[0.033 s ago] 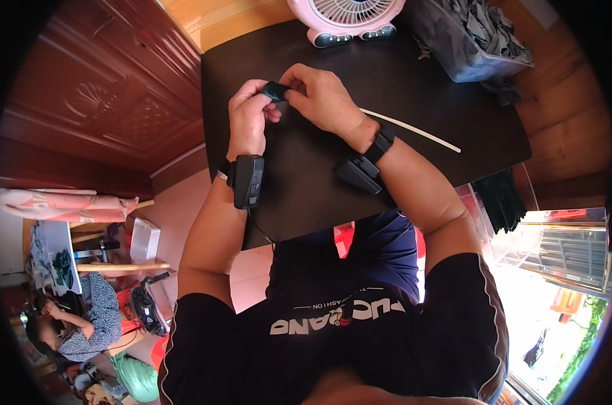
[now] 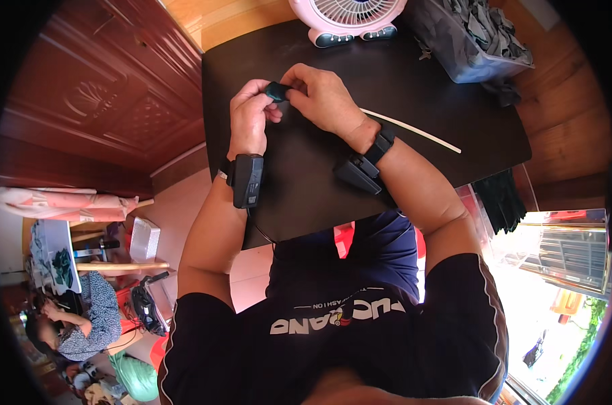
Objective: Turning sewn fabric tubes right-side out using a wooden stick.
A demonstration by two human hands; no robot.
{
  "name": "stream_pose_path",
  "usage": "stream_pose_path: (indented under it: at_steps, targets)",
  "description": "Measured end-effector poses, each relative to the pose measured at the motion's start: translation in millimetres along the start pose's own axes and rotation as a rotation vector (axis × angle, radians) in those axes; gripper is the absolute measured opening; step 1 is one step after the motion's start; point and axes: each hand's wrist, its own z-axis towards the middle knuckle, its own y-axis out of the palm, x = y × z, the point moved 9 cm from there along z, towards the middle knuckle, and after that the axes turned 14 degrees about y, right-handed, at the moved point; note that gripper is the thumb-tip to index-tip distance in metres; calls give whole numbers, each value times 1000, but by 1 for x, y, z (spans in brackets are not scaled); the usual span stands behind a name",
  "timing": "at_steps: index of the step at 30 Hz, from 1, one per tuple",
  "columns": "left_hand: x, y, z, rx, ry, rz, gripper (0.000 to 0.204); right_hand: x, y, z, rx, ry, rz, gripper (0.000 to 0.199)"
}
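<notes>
A small dark piece [image 2: 276, 90] is held above a black table [image 2: 319, 182], pinched from both sides: the left hand [image 2: 250, 118] is closed on it with curled fingers, and the right hand [image 2: 323, 98] grips its other end between thumb and fingertips. The piece is kept in the air, clear of the tabletop, near the far edge where a pink fan [image 2: 350, 19] stands. A clear bin [image 2: 468, 40] filled with dark items is seen at the far right of the table, and a thin pale stick [image 2: 410, 130] lies just beside the right wrist. Black devices are strapped to both wrists.

The work appears to be at the fitting or working stage, with the piece being handled between the fingers rather than picked up or set down. What exactly is being done to it cannot be told, as it is mostly hidden by the fingers. A steady two-handed pinch and a small, careful finger movement would seem called for next.
</notes>
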Motion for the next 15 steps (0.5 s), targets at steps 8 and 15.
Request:
stream_pose_path:
  at_steps: [8,15]
  targets:
    - [-8,8,-6,-22,-116,-269,16,3,-10,-1,66,62,-13,16]
    - [-16,20,-16,-137,-290,-460,15,15,-5,9,33,105,64,12]
